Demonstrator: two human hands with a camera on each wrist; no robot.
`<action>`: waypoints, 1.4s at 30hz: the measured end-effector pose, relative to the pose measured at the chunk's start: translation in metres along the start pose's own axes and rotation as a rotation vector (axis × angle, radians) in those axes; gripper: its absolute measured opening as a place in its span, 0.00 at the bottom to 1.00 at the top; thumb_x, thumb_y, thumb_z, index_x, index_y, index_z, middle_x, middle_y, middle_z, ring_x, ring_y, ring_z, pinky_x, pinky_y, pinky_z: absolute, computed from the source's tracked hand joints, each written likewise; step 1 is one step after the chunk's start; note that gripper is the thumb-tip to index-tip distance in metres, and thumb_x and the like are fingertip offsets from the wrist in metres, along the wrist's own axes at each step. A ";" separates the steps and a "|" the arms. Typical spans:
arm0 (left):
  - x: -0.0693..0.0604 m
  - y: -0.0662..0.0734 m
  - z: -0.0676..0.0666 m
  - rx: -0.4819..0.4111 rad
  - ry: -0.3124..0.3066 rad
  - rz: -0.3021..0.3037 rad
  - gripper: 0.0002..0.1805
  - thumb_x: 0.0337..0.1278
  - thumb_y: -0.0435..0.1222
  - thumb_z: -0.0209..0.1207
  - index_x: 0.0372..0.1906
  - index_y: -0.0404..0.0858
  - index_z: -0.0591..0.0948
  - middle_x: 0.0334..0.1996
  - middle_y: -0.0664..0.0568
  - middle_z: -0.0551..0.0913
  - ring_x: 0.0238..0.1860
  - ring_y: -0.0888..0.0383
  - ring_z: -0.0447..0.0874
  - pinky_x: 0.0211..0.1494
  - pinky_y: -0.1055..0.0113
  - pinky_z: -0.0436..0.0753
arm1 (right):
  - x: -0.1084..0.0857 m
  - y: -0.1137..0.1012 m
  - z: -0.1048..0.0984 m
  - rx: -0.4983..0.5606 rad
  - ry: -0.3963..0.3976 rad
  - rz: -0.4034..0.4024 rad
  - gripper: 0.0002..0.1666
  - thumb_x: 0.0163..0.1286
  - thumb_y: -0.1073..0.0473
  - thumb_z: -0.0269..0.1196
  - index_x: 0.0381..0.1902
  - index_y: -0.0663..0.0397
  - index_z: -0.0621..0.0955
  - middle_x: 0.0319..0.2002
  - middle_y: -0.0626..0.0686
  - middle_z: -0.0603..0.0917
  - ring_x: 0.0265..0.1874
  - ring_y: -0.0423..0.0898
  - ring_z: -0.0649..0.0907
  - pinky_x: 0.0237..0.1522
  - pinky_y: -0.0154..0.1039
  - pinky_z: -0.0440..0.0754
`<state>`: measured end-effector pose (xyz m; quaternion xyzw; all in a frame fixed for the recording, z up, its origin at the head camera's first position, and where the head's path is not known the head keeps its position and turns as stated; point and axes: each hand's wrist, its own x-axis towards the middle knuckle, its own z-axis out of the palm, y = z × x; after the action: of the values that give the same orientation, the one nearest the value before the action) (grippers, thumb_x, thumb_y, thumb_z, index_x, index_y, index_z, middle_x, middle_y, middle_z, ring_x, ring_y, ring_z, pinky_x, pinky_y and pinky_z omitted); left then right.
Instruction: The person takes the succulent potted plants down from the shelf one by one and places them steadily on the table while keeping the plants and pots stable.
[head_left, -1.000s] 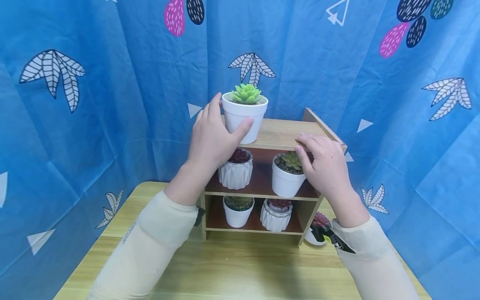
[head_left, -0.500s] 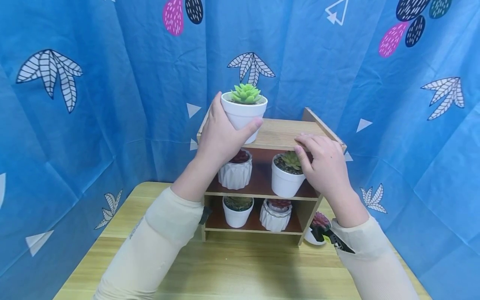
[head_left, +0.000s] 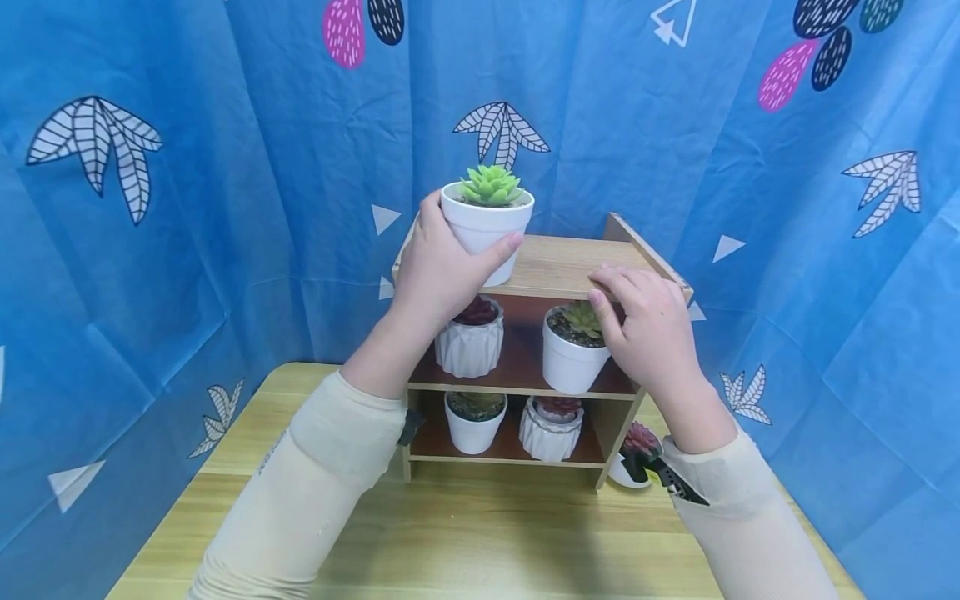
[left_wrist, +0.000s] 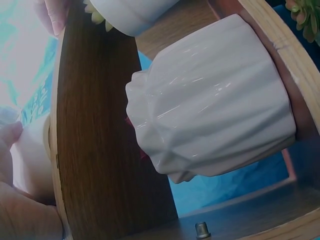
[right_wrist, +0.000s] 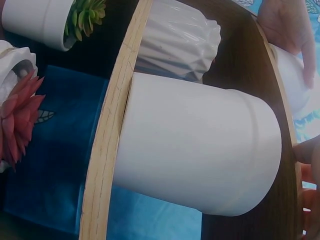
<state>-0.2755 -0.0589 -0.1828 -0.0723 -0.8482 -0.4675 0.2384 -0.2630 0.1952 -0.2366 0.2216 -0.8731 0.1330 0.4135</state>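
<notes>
A white plant pot with a bright green succulent (head_left: 487, 218) stands upright at the front left of the shelf's top board (head_left: 566, 262). My left hand (head_left: 442, 267) grips this pot, its thumb across the front and its fingers round the left side. The right hand (head_left: 648, 325) rests at the board's front edge, fingers on top and thumb against the edge. Below it, a white pot with a dull green succulent (head_left: 576, 358) stands on the middle shelf. A fluted white pot (head_left: 470, 346) with a dark red plant stands to its left, close in the left wrist view.
On the lowest shelf are a smooth white pot (head_left: 475, 429) and a fluted pot (head_left: 551, 433) with a red succulent. Another pot with a pinkish-red succulent (head_left: 640, 437) stands right of the shelf, partly hidden by the right wrist strap. A blue curtain (head_left: 300, 167) surrounds the wooden table (head_left: 465, 533).
My left hand has shifted slightly right, its thumb now further across the pot's front. The pot itself has barely moved, and the right hand stays at the board's edge.
</notes>
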 end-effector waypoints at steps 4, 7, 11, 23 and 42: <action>0.000 -0.001 0.000 0.000 0.014 0.001 0.57 0.44 0.67 0.67 0.76 0.46 0.56 0.63 0.52 0.73 0.57 0.54 0.74 0.53 0.50 0.75 | 0.000 0.000 0.000 -0.004 0.000 0.000 0.19 0.75 0.52 0.59 0.56 0.55 0.83 0.53 0.59 0.85 0.57 0.59 0.80 0.58 0.60 0.71; -0.001 -0.002 0.000 -0.008 0.022 0.007 0.57 0.44 0.66 0.67 0.75 0.46 0.56 0.62 0.52 0.73 0.57 0.54 0.74 0.52 0.51 0.75 | 0.000 0.000 0.000 -0.005 -0.001 0.004 0.19 0.75 0.52 0.59 0.56 0.55 0.83 0.53 0.59 0.85 0.57 0.59 0.79 0.59 0.60 0.71; -0.002 -0.003 -0.001 -0.037 0.029 0.017 0.57 0.44 0.66 0.68 0.75 0.45 0.57 0.62 0.52 0.73 0.56 0.54 0.75 0.50 0.53 0.77 | 0.000 0.000 0.000 -0.005 -0.003 0.008 0.18 0.75 0.52 0.60 0.56 0.55 0.83 0.53 0.59 0.85 0.57 0.59 0.79 0.59 0.60 0.70; -0.011 -0.008 -0.015 -0.057 0.048 0.074 0.57 0.43 0.66 0.68 0.75 0.42 0.58 0.62 0.50 0.74 0.54 0.54 0.76 0.49 0.55 0.80 | 0.000 0.000 0.002 -0.002 -0.006 0.009 0.18 0.75 0.53 0.60 0.56 0.54 0.83 0.53 0.58 0.85 0.57 0.59 0.79 0.59 0.61 0.70; -0.028 -0.020 -0.027 -0.034 0.085 0.121 0.56 0.43 0.66 0.68 0.73 0.43 0.60 0.62 0.48 0.75 0.57 0.51 0.75 0.51 0.50 0.79 | 0.001 -0.001 0.006 -0.010 0.007 0.001 0.18 0.75 0.53 0.60 0.56 0.55 0.83 0.54 0.58 0.85 0.58 0.59 0.79 0.60 0.61 0.70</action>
<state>-0.2486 -0.0894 -0.1992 -0.1073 -0.8232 -0.4695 0.3008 -0.2672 0.1920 -0.2402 0.2187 -0.8723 0.1297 0.4177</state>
